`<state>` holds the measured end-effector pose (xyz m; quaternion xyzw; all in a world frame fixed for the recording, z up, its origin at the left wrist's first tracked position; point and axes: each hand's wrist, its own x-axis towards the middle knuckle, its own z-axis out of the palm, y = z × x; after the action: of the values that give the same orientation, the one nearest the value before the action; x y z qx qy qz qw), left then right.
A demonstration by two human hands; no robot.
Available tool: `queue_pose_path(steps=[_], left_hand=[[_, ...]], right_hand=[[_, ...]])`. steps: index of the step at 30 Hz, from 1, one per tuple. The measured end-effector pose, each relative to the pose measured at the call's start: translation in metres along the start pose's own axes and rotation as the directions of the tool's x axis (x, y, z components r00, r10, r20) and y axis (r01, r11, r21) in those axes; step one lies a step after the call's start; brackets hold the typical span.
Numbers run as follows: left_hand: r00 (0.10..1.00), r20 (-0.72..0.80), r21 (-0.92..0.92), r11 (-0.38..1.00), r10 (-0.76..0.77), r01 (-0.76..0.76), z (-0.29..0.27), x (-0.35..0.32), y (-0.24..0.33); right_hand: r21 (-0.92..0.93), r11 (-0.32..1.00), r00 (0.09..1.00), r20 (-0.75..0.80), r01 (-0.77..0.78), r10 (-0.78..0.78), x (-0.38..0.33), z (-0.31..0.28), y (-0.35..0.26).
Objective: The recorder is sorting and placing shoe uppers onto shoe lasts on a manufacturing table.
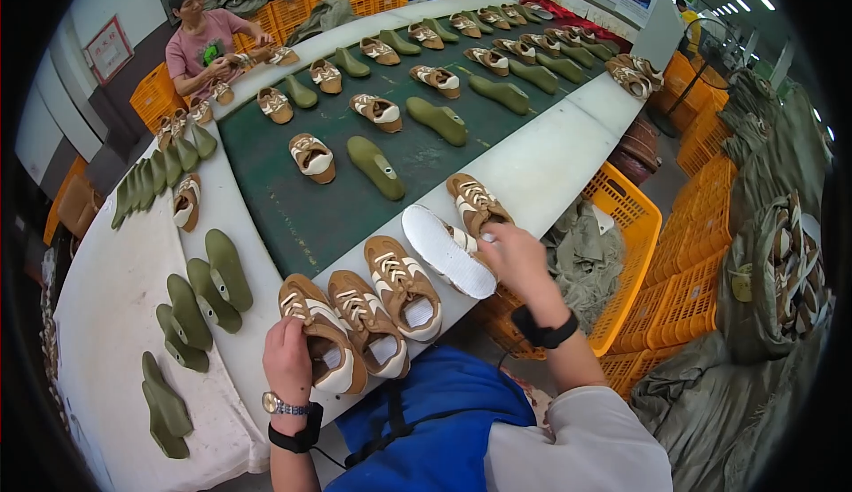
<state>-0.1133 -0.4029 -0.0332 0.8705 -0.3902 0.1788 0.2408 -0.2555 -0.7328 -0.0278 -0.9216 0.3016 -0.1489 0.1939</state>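
1. While my left hand (pixel 288 359) rests on the nearest brown-and-white shoe upper (pixel 321 343) at the desk (pixel 550 168) edge, fingers closed over its heel, my right hand (pixel 515 257) grips a tipped-up shoe (pixel 448 248), white sole facing me.
2. Step, as I judge it: checking or sorting uppers beside the green belt (pixel 311 212).
3. Next move likely needs the sole-up shoe turned upright and set down in line with the rest.
4. Count on my side of the belt: five shoes, including both held.
5. Left of the belt: about five green lasts (pixel 209 292) near me, and more in a row farther up.
6. Right of the belt: orange crates (pixel 635 261).
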Motion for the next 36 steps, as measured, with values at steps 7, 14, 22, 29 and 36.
queue_pose_path(steps=[7,14,22,29,36], left_hand=[[0.993,0.112,-0.061,0.997,-0.041,0.049,0.021,0.001,-0.001],[0.982,0.121,-0.123,0.98,-0.144,0.159,0.011,-0.012,0.002],[0.983,0.135,-0.121,0.982,-0.126,0.142,0.013,-0.015,0.002],[0.976,0.164,-0.112,0.98,-0.143,0.162,0.01,-0.015,0.004],[0.974,0.176,-0.104,0.981,-0.142,0.162,0.015,-0.012,0.002]], right_hand=[[0.465,0.827,0.921,0.361,-0.316,0.148,-0.021,0.054,0.066],[0.36,0.924,0.983,-0.171,0.13,-0.072,-0.037,0.057,0.01],[0.174,0.872,0.883,0.023,0.458,-0.468,-0.03,0.077,0.013],[0.16,0.985,0.946,-0.305,-0.064,0.111,0.03,0.046,0.092],[0.345,0.886,0.95,0.16,-0.309,0.269,0.068,0.066,0.125]])
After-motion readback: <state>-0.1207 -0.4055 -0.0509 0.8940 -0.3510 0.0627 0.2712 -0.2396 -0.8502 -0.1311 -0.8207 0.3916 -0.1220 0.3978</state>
